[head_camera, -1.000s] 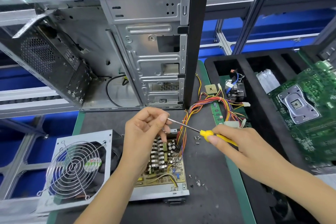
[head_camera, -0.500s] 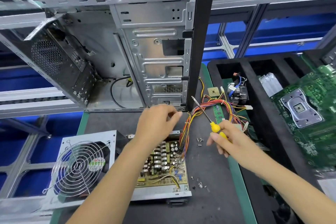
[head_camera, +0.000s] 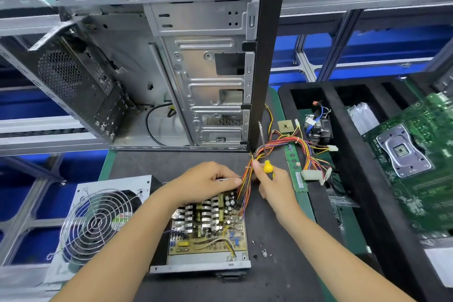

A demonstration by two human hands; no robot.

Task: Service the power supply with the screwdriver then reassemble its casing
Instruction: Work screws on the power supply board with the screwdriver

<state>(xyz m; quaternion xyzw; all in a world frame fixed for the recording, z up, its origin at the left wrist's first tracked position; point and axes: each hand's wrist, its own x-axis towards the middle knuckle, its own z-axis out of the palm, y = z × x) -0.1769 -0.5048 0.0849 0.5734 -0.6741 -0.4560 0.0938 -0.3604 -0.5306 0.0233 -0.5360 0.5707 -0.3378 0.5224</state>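
Open power supply (head_camera: 208, 230), board exposed, lies on mat below the PC case (head_camera: 201, 68); fan cover (head_camera: 98, 223) just beside it at left. Change: screwdriver (head_camera: 266, 157), a sec ago angled toward the left hand, now points up and away in right hand's (head_camera: 274, 181) curled grip. Left hand (head_camera: 206, 182), then pinched near the tip, now presses on the unit's far edge by the wire bundle (head_camera: 289, 144); grip hidden, can't tell. Likely meaning: driving paused, hands repositioning. Foam tray (head_camera: 316, 88): cooler (head_camera: 318, 127) in one slot, clear bag (head_camera: 361, 115) in next.

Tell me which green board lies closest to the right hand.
The RAM stick, the narrow green strip lying on the bench just right of the right hand. The motherboard sits farther right on the black foam tray.
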